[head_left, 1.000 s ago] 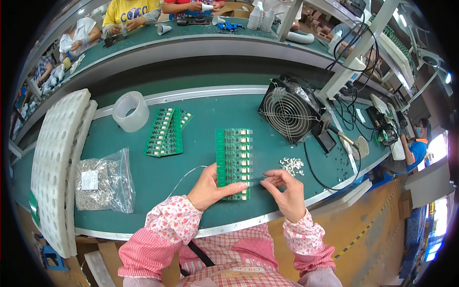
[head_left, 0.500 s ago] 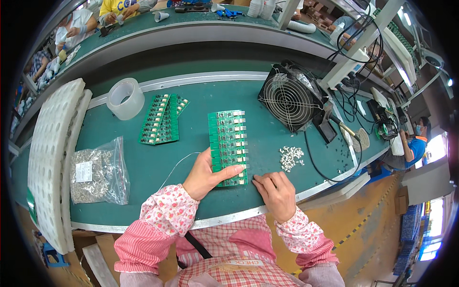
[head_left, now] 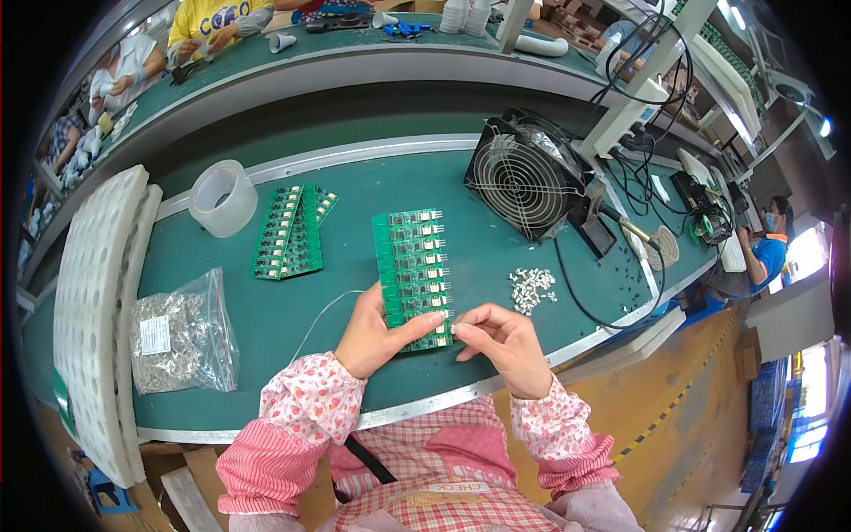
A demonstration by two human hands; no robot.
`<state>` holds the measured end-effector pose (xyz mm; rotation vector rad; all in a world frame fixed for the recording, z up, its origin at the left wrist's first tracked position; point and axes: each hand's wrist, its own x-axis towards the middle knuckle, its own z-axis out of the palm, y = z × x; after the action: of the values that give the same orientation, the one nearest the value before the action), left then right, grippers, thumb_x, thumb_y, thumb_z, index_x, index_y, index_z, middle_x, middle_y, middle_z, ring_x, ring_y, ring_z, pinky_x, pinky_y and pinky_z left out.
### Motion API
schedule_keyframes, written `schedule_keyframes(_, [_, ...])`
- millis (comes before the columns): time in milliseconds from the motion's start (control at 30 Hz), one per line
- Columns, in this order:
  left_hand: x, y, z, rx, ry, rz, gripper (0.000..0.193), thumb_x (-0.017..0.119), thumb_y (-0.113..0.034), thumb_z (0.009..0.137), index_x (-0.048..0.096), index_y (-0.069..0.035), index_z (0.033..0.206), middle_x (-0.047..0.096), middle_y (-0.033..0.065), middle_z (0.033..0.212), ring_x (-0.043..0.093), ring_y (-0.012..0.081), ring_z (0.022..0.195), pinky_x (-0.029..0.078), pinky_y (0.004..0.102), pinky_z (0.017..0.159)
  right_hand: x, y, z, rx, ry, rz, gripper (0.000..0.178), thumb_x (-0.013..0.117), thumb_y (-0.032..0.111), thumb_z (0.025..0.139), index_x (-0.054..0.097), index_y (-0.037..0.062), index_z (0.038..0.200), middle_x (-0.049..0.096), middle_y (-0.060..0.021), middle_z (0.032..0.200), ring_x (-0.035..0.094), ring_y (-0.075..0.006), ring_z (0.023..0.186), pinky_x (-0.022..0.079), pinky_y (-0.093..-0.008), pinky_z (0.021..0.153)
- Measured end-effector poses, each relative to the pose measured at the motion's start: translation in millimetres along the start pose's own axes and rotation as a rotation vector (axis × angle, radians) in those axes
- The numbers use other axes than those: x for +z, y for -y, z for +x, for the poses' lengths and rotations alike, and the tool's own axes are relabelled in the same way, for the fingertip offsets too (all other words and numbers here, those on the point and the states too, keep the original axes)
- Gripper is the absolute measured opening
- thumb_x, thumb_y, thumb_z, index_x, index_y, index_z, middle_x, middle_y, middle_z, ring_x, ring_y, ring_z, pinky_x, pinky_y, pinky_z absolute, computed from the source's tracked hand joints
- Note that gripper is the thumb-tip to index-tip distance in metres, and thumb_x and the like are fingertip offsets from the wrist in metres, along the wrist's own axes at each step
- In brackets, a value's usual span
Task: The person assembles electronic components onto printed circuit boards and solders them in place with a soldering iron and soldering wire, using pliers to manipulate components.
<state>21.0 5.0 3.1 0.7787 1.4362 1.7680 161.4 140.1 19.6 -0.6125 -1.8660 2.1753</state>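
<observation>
Drawn leftward since the preceding frame, the right hand (head_left: 503, 346) has its fingertips at the right edge of the green circuit-board panel (head_left: 410, 266), near its lower end. That panel stands above the tabletop (head_left: 381, 182) in the left hand's (head_left: 372, 337) grip, thumb across its face, long axis running away from the body, far end leaning slightly left. It lies left of the right grip, which is narrow; whether this pinches a small part cannot be told. Projecting pins (head_left: 446, 259) face the right hand, the nearer to that edge.
</observation>
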Motion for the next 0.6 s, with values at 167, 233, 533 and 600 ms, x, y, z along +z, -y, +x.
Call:
schedule_keyframes(167, [1, 1, 0, 0.022, -0.001, 0.025, 0.035, 0.073, -0.009, 0.079, 0.057, -0.001, 0.109, 0.064, 0.0043, 0.100, 0.060, 0.0099, 0.089, 0.049, 0.0264, 0.080, -3, 1, 5, 0.109, 0.083, 0.045, 0.019, 0.064, 0.013, 0.088, 0.058, -0.0024, 0.097, 0.063, -0.0061, 0.088, 0.061, -0.0103, 0.079, 0.052, -0.0230, 0.067])
schedule_keyframes(233, [0, 2, 0, 0.020, 0.009, 0.033, 0.035, 0.073, -0.008, 0.079, 0.057, -0.001, 0.109, 0.063, 0.0043, 0.100, 0.059, 0.0098, 0.089, 0.049, 0.0264, 0.080, -6, 2, 5, 0.119, 0.128, 0.053, 0.018, 0.063, 0.014, 0.089, 0.057, -0.0019, 0.095, 0.063, -0.0074, 0.088, 0.062, -0.0120, 0.079, 0.052, -0.0242, 0.069])
schedule_keyframes(533, [5, 2, -2, 0.038, 0.023, 0.084, 0.035, 0.073, -0.006, 0.078, 0.057, -0.001, 0.109, 0.063, 0.0044, 0.101, 0.059, 0.0100, 0.089, 0.049, 0.0264, 0.079, -8, -11, 5, 0.053, 0.127, 0.030, 0.017, 0.064, 0.012, 0.088, 0.053, -0.0008, 0.090, 0.063, -0.0070, 0.084, 0.062, -0.0108, 0.078, 0.053, -0.0240, 0.072])
schedule_keyframes(600, [6, 2, -3, 0.059, 0.005, 0.121, 0.036, 0.072, -0.005, 0.077, 0.057, -0.001, 0.109, 0.063, 0.0045, 0.100, 0.059, 0.0097, 0.089, 0.050, 0.0259, 0.078, -7, -14, 5, 0.041, 0.114, 0.025, 0.017, 0.064, 0.012, 0.088, 0.053, -0.0007, 0.090, 0.063, -0.0068, 0.084, 0.062, -0.0105, 0.078, 0.053, -0.0237, 0.072])
